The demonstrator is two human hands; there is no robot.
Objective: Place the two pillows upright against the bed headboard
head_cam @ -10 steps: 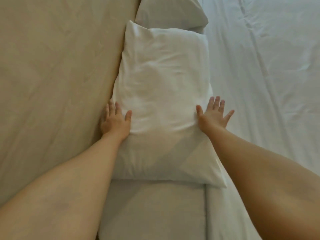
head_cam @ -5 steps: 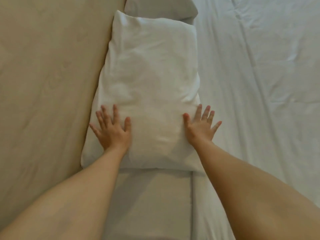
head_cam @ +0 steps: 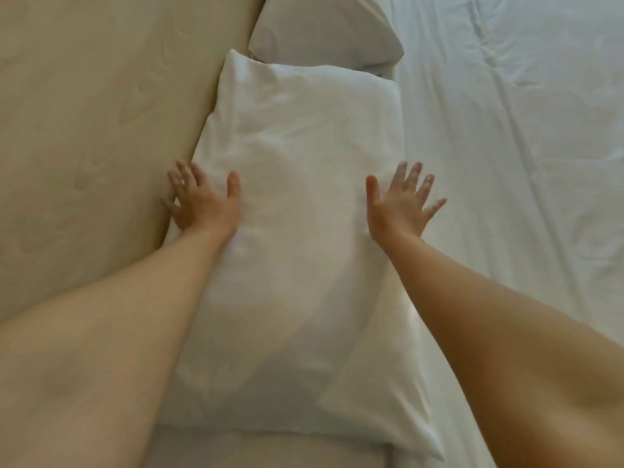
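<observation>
Pillows were the centre of a downward view from a person's head, with both bare forearms reaching forward. Nearer white pillow (head_cam: pixel 304 204) stood along the beige padded headboard (head_cam: pixel 101 130), its left edge touching the headboard and its right edge just beside the white bed sheet (head_cam: pixel 523 163). Second white pillow (head_cam: pixel 324 32) sat beyond the nearer pillow's far end, also against the headboard, with its near corner tucked behind the first. Left hand (head_cam: pixel 202 201) lay at the nearer pillow's left edge, by the seam with the headboard, fingers spread and flat, gripping nothing. Right hand (head_cam: pixel 401 204) was at the pillow's right edge, fingers fanned wide and likewise grasping nothing; whether its palm pressed on the pillow or hung just above it could not be told. Both hands were slightly blurred. Below the nearer pillow's near end, a strip of bare mattress (head_cam: pixel 270 450) showed.
</observation>
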